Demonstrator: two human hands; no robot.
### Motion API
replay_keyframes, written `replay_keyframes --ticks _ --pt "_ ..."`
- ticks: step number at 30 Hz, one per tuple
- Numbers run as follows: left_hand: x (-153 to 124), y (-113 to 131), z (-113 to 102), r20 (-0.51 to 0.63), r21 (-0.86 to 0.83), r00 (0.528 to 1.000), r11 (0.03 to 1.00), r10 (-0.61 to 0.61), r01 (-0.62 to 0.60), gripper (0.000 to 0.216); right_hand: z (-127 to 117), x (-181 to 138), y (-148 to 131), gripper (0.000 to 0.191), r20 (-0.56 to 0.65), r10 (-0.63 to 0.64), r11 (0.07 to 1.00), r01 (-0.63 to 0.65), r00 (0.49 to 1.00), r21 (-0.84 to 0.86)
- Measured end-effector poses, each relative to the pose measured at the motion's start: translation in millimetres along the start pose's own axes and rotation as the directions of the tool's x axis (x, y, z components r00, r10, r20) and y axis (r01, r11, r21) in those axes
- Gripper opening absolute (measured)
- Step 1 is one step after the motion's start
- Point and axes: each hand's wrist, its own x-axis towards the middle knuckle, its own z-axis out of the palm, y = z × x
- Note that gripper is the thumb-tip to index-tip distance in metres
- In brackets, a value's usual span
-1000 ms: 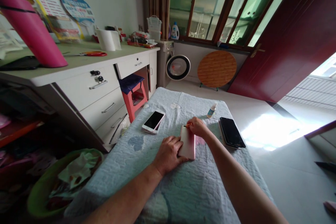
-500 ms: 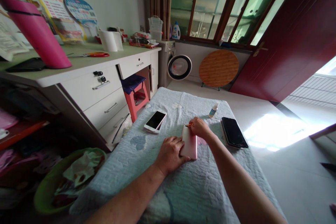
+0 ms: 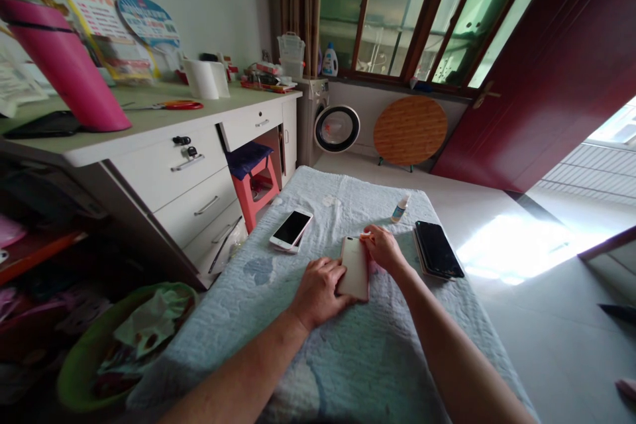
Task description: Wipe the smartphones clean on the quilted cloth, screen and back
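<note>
As left grip [image 3: 320,291] clamps the phone [image 3: 356,265], laid near-to-far, right grip [image 3: 385,250] pinches an orange tool [image 3: 366,236] at its far end.

3 phones [image 3: 291,228] [image 3: 354,268] [image 3: 438,248] | 1 small bottle [image 3: 399,209] | 2 hands [image 3: 320,291] [image 3: 382,248]

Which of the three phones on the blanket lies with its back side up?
The pinkish phone between the left hand and right hand; the white phone and black phone show their screens.
</note>
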Motion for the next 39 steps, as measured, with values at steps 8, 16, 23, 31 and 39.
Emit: replay_keyframes --ticks 8,16,23,31,39 --pt "0.5 2.1 -1.8 -0.009 -0.039 1.0 0.999 0.001 -0.001 0.04 0.5 -10.5 -16.3 0.024 0.011 -0.08 0.99 0.078 0.997 0.116" --pt "-2.8 -6.9 8.9 -0.058 -0.052 0.998 0.998 -0.037 0.034 0.08 -8.1 -47.3 -37.0 0.024 0.071 -0.242 0.953 0.223 0.968 0.205" --pt "-1.3 -3.4 4.6 -0.032 0.0 0.999 0.999 -0.041 0.041 0.051 -19.6 -89.4 -49.9 0.023 0.15 -0.351 0.906 0.295 0.924 0.303" --pt "-1.8 -4.5 4.7 -0.036 -0.009 0.999 1.0 0.002 -0.002 0.05 -20.1 -83.7 -40.5 0.025 0.126 -0.32 0.914 0.271 0.939 0.3" --pt "-0.7 2.4 -2.7 -0.02 -0.036 1.0 0.999 -0.016 0.016 0.045 3.2 -13.4 -17.5 0.024 0.04 -0.128 0.98 0.12 0.991 0.159"
